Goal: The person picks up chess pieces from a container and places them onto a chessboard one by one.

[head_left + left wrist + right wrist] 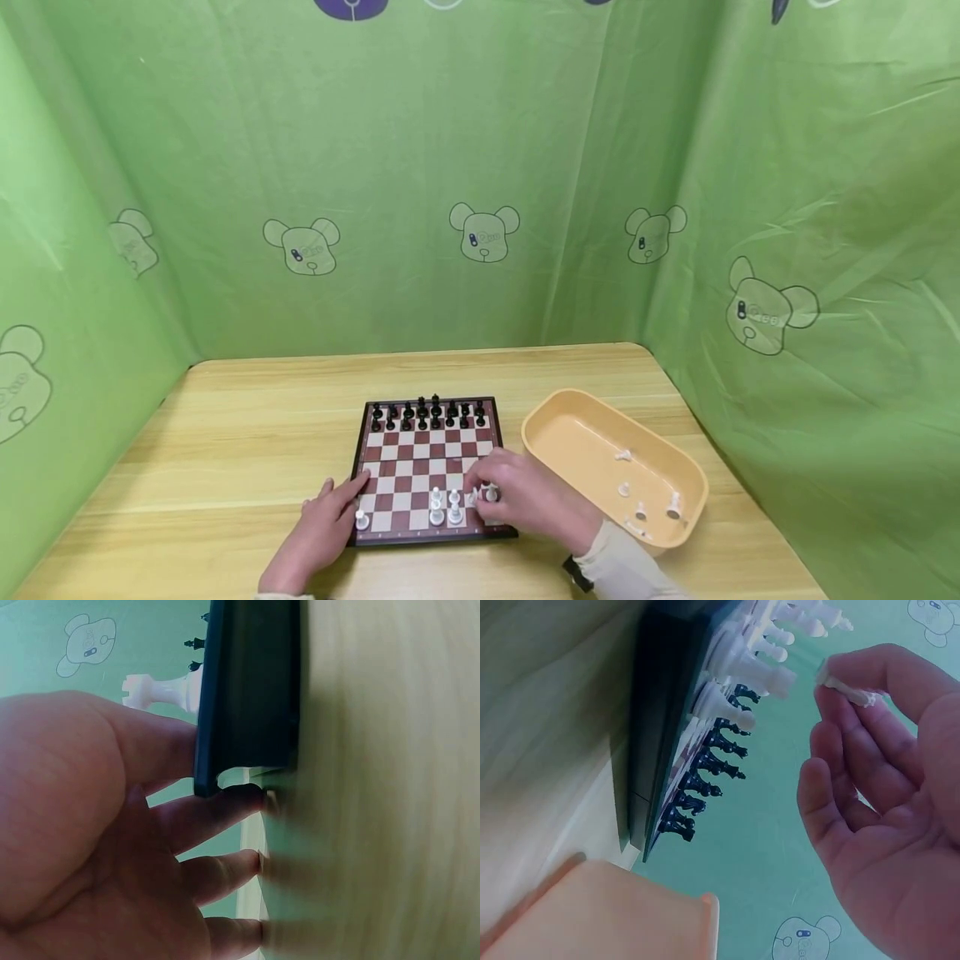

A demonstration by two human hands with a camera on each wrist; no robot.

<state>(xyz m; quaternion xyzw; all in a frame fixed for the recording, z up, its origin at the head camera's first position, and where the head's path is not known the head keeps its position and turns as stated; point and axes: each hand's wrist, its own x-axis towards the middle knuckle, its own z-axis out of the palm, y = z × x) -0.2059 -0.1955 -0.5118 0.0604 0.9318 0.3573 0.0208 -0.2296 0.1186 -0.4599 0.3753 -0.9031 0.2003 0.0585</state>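
Note:
A chessboard (401,467) lies on the table with black chess pieces in two rows along its far side. My left hand (318,525) rests at its left edge, thumb on the board's border and the other fingertips down on the wood beside it. Near that thumb stands a white rook (161,691) at the near left corner. My right hand (525,496) is over the near right part of the board. It pinches a small white chess piece (847,688) between thumb and forefinger, above the board. Several white pieces (454,512) stand near the board's front edge, close to these fingers.
Right of the board sits an orange plastic tray (566,398), with several white pieces (624,489) scattered inside, some lying on their sides. Its near left side is close beneath the right forearm. Green curtains (405,167) with bear drawings enclose the wooden table (262,400).

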